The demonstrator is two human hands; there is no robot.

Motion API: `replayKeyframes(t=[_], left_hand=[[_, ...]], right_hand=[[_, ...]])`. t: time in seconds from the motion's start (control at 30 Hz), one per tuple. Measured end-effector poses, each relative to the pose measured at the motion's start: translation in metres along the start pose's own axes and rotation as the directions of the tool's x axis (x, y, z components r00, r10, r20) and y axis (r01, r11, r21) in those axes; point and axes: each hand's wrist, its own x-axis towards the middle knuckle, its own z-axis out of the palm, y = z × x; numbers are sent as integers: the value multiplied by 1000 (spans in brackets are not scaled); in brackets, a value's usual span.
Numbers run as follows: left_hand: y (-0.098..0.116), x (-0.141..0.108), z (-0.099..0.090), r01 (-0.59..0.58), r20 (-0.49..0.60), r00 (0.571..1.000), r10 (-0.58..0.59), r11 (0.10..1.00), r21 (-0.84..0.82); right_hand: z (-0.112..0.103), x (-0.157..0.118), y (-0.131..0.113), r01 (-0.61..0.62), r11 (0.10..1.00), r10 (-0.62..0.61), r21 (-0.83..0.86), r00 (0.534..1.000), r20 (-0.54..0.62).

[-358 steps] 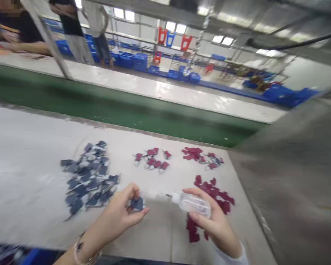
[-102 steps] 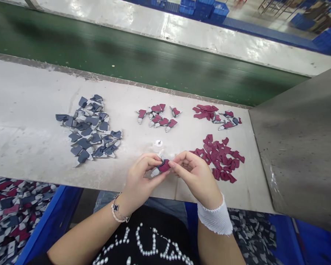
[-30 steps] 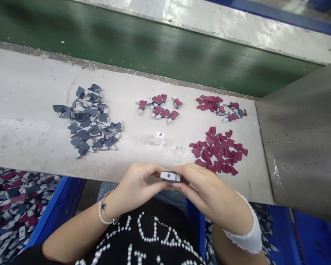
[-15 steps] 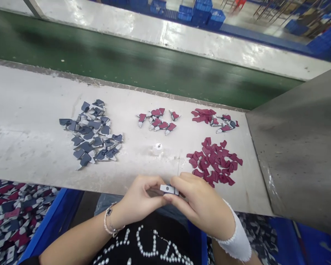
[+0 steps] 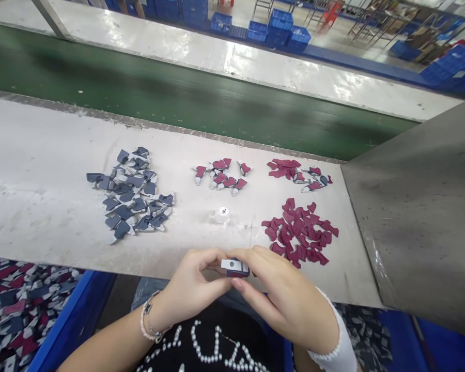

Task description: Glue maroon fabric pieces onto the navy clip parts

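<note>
Near the table's front edge, my left hand (image 5: pixel 196 283) and my right hand (image 5: pixel 281 294) both grip one small grey, navy and maroon part (image 5: pixel 235 267) between fingers and thumbs. A hexagonal hole shows in its light grey face. On the white table, a pile of navy and light grey parts (image 5: pixel 134 194) lies at the left. Several parts with maroon faces (image 5: pixel 220 178) lie in the middle. Loose maroon pieces (image 5: pixel 300 230) are heaped at the right, with a smaller maroon heap (image 5: pixel 282 168) and a few joined parts (image 5: pixel 313 181) behind them.
A green conveyor belt (image 5: pixel 170 90) runs behind the table (image 5: pixel 42 206). A metal panel (image 5: pixel 418 217) stands at the right. Blue bins with many parts are below the front edge, one at left (image 5: pixel 67 315), another at right (image 5: pixel 399 336). Blue crates (image 5: pixel 281 31) stand beyond the belt.
The held part has tilted, so a maroon edge now shows beneath its grey face. My right thumb has moved slightly off it. The view has shifted a little upward.
</note>
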Motion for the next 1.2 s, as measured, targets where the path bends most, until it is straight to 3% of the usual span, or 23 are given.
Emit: replayKeyframes(t=[0.2,0.63,0.73,0.87,0.97,1.1,1.2], left_hand=[[19,-9,-11,-9,45,999,-2,969,246],[23,-11,-8,-24,68,998,7,968,249],[22,-10,-9,66,66,995,-75,989,133],[19,-8,-13,276,210,950,-232,938,-210],[19,-7,-13,303,236,941,-241,912,-276],[19,-6,-15,217,227,957,-180,965,-150],[13,-3,-36,45,119,991,-63,988,144]], right_hand=[[-3,-10,-2,140,990,-140,13,989,-46],[0,-9,-12,81,997,-82,-14,995,-49],[-1,-10,-10,93,995,-92,23,994,-61],[-6,-10,-8,134,985,-131,112,991,-33],[-6,-8,-11,117,985,-115,124,993,-25],[-12,-13,-8,128,980,-124,154,992,-35],[-30,-15,11,56,980,-32,193,992,-124]])
